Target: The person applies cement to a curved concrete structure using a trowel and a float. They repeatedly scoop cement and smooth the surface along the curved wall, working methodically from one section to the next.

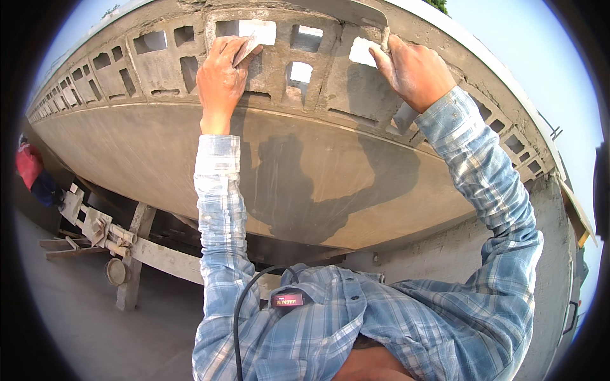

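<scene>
My left hand, at the top middle, has its fingers closed on a thin, pale flat tool, probably a small metal blade, held against the openwork concrete block band. My right hand, higher on the right, is closed beside a square opening near the band's upper edge; what its curled fingers grip is hidden. Below both hands runs a smooth grey-brown plastered surface, where my shadow falls. Both forearms are in plaid sleeves.
A person in red is at the far left. Below the wall are a timber scaffold plank, a post and a round dirty container. A grey wall rises at the right, with a board beside it.
</scene>
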`<state>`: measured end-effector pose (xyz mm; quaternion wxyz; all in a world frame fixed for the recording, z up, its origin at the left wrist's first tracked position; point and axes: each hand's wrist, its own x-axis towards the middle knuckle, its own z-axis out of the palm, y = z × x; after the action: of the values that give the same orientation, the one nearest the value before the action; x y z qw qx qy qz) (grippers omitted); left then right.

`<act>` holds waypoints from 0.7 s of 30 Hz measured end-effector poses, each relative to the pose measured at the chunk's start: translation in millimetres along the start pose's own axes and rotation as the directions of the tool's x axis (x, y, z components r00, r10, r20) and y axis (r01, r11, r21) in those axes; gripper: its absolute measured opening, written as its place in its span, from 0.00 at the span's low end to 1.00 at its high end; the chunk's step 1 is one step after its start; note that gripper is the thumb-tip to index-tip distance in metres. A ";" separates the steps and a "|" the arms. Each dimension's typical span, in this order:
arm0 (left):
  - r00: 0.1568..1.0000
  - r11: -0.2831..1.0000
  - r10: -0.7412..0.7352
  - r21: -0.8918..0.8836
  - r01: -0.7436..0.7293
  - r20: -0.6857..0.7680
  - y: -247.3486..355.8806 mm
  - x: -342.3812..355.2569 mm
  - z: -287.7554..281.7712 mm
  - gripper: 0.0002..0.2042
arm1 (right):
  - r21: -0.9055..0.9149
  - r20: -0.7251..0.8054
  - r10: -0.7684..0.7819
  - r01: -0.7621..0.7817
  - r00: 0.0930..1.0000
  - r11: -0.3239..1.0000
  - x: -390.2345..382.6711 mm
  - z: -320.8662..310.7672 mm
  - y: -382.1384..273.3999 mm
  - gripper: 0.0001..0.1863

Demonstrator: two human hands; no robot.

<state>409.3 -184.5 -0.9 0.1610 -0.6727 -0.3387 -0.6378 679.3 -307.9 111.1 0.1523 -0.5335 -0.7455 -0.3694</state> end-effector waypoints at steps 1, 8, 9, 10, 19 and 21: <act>1.000 1.000 0.002 0.029 -0.002 -0.023 -1.6 -1.1 1.3 0.11 | 0.010 0.001 -0.028 0.028 1.000 1.000 0.4 0.3 1.2 0.21; 1.000 0.999 -0.012 0.034 0.012 -0.008 2.2 -3.1 1.4 0.10 | 0.000 0.004 -0.012 0.012 1.000 1.000 -0.7 0.2 -2.2 0.21; 1.000 0.999 -0.011 0.037 0.011 -0.017 2.2 -1.4 1.2 0.10 | 0.053 -0.105 -0.086 0.092 0.991 0.994 2.8 -3.9 -3.4 0.21; 1.000 0.999 -0.017 0.040 0.018 -0.008 1.2 -5.1 -1.9 0.10 | 0.110 -0.201 -0.146 0.171 0.969 0.979 -2.4 -8.7 -13.7 0.22; 1.000 0.998 -0.013 0.066 0.014 -0.016 -1.0 -6.3 1.6 0.10 | 0.219 -0.316 -0.175 0.251 0.932 0.943 -7.4 -7.4 -24.4 0.21; 0.999 0.998 -0.031 0.046 0.032 -0.010 -1.8 -3.1 0.4 0.10 | 0.103 -0.093 -0.081 0.090 0.992 0.991 6.0 4.8 -11.8 0.21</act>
<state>408.5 -183.7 -4.3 0.1682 -0.6605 -0.3632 -0.6352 667.1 -302.3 107.0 0.1976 -0.4751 -0.7789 -0.3586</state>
